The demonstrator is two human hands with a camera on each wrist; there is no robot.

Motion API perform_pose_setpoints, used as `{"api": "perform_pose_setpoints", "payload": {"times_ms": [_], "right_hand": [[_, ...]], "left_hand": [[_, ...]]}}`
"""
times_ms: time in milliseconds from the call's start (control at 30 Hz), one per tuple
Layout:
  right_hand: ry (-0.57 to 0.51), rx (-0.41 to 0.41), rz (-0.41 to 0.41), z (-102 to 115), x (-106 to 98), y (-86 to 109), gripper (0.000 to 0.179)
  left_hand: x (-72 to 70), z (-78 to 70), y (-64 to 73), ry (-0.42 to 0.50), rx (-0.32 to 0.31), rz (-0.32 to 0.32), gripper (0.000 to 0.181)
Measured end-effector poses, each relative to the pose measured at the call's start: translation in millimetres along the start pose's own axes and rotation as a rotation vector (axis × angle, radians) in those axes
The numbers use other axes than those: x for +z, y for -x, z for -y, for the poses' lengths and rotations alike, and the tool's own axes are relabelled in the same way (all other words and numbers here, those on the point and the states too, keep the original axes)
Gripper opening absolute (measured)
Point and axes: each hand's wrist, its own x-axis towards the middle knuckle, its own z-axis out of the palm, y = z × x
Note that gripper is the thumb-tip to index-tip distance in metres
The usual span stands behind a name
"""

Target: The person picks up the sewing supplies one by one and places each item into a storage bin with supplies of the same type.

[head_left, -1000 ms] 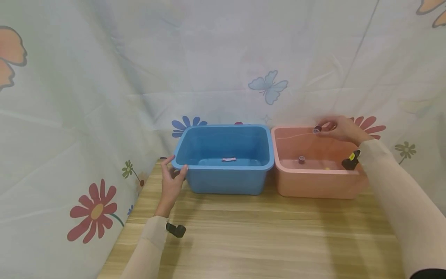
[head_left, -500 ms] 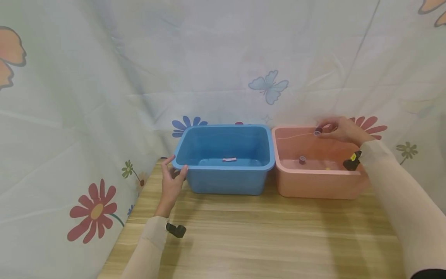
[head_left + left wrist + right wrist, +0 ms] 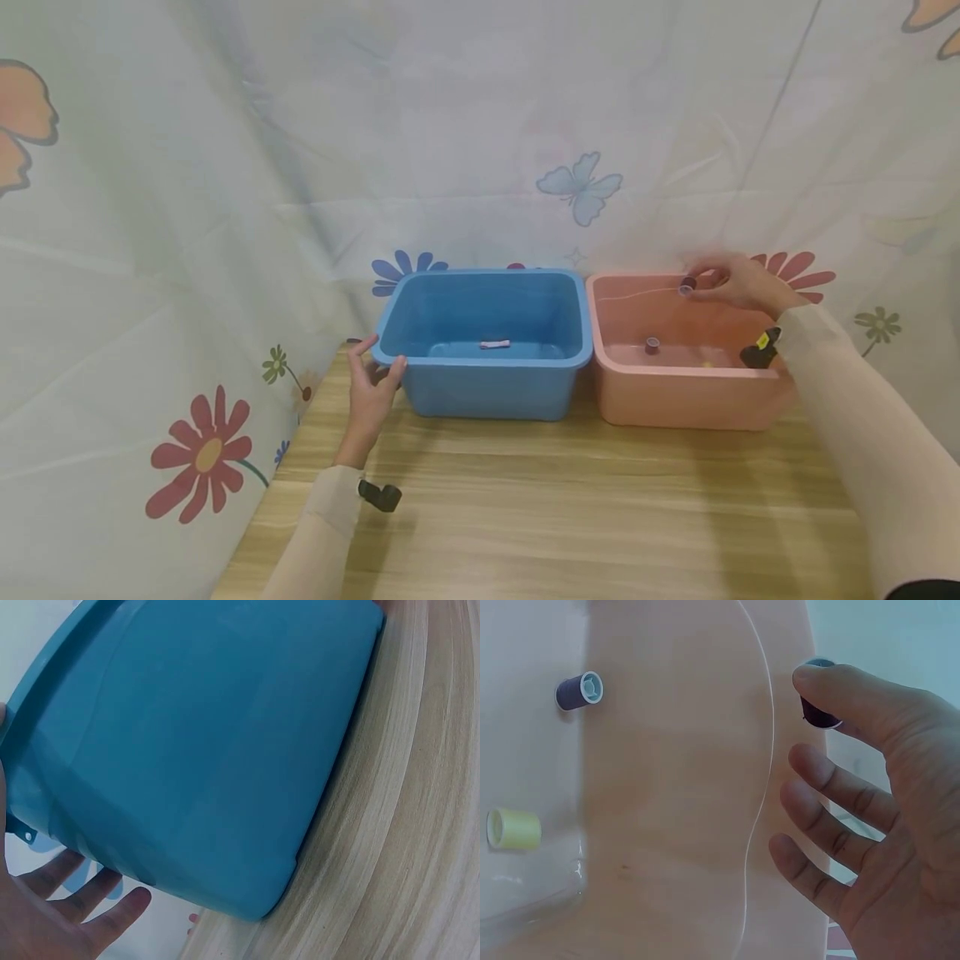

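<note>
My right hand (image 3: pixel 742 283) pinches a dark spool of thread (image 3: pixel 821 712) between thumb and index finger, its other fingers spread apart. The hand is over the back of the pink tub (image 3: pixel 686 400). Down in that tub lie another dark spool of thread (image 3: pixel 571 693) and a yellow spool (image 3: pixel 516 829). With my left hand (image 3: pixel 369 404) I grip the blue tub (image 3: pixel 487 392) at its front left corner, thumb at the front rim and index finger at the side rim. The remaining fingers (image 3: pixel 112 919) show beneath the rim, beside the tub's outer wall.
Inside the blue tub lies a small pale pink strip (image 3: pixel 494 344). Both tubs stand side by side on a wood-grain table (image 3: pixel 525 508). Directly behind them hangs a flowered curtain (image 3: pixel 465 150), which also runs along the table's left edge.
My right hand dips very slightly with the dark spool still pinched. The left hand and both tubs stay where they were.
</note>
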Motion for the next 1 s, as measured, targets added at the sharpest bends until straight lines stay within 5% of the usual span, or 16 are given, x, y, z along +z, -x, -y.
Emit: {"api": "perform_pose_setpoints", "payload": {"times_ms": [333, 767, 1000], "right_hand": [[0.052, -0.001, -0.015, 3, -3, 3.1, 0.056], [0.101, 0.060, -0.014, 9, -5, -3.7, 0.068], [0.122, 0.060, -0.024, 13, -5, -5.3, 0.064]], "left_hand": [[-3.0, 33.2, -14.5, 0.034, 0.020, -0.019, 0.071], [-3.5, 17.7, -8.4, 0.016, -0.005, 0.007, 0.074], [-3.1, 29.9, -13.0, 0.020, 0.015, -0.011, 0.073]]}}
